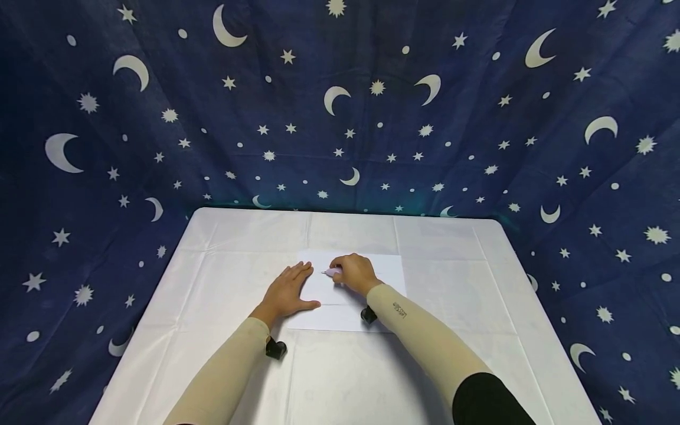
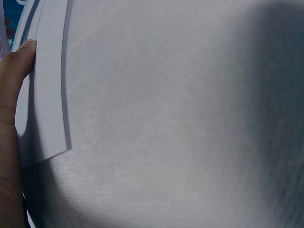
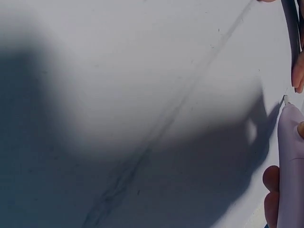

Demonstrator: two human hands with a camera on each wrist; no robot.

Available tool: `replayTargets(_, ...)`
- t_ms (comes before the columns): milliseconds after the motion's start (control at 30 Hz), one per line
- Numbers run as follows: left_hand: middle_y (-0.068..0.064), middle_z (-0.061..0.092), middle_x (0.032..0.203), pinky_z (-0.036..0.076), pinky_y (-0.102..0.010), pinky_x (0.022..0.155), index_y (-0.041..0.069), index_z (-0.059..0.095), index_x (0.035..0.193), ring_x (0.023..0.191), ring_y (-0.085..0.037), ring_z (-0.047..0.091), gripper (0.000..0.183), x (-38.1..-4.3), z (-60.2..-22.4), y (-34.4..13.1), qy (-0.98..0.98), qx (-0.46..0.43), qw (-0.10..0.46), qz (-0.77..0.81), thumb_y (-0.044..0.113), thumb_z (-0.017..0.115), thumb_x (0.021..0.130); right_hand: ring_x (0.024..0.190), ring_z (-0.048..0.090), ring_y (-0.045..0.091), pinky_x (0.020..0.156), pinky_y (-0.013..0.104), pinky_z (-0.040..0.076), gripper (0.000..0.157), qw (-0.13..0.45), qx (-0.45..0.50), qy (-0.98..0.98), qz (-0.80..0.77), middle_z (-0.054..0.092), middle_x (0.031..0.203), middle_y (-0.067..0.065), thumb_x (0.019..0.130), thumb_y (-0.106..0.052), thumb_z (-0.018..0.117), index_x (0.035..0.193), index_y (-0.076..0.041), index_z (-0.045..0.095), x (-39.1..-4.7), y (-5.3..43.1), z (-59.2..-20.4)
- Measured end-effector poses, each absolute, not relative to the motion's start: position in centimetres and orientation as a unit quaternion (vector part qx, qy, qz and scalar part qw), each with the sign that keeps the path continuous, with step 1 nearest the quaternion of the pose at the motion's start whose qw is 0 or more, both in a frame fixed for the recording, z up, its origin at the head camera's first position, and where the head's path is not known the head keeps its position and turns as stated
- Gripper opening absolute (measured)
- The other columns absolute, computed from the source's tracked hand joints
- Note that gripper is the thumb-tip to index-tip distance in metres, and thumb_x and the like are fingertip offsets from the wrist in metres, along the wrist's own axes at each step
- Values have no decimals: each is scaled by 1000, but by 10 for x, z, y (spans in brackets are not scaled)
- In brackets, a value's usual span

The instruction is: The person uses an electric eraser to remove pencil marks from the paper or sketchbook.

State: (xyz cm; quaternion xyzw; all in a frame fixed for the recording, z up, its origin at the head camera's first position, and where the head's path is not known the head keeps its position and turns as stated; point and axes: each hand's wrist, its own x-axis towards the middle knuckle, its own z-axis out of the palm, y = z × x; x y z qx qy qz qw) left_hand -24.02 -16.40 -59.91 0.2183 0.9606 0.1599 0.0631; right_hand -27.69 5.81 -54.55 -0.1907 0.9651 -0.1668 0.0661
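Note:
A white sheet of paper (image 1: 334,319) lies on the table, with a faint crease running across it. My left hand (image 1: 287,293) rests flat at its left side, fingers straight and thumb spread onto the sheet. In the left wrist view the thumb (image 2: 16,71) lies over the paper (image 2: 50,95) near one corner. My right hand (image 1: 355,273) grips a lilac pen-shaped tool (image 1: 333,271), its narrow pale tip pointing left toward the left fingers. The right wrist view shows the tool's thick body (image 3: 290,156) with fingers (image 3: 271,204) around it and the tip close over the paper.
A white cloth with fold lines covers the table (image 1: 223,283). Behind and beside it hangs a dark blue curtain (image 1: 297,112) with moons and stars. Small black cameras (image 1: 275,348) sit at both wrists, over beige sleeves (image 1: 228,366).

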Motion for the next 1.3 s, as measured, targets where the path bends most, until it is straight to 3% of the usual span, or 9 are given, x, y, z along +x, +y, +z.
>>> replayTargets(1300,-2,31,161,18,-44,123,12,39,151,150,-23,23,101,-241,-602,-164,961,221,58,157,75,64,76,98,69,18,89,38,55,25,61,-199,963,-171,75,105,-3,86,-25,76,109,-19,76,-275,58,-543)
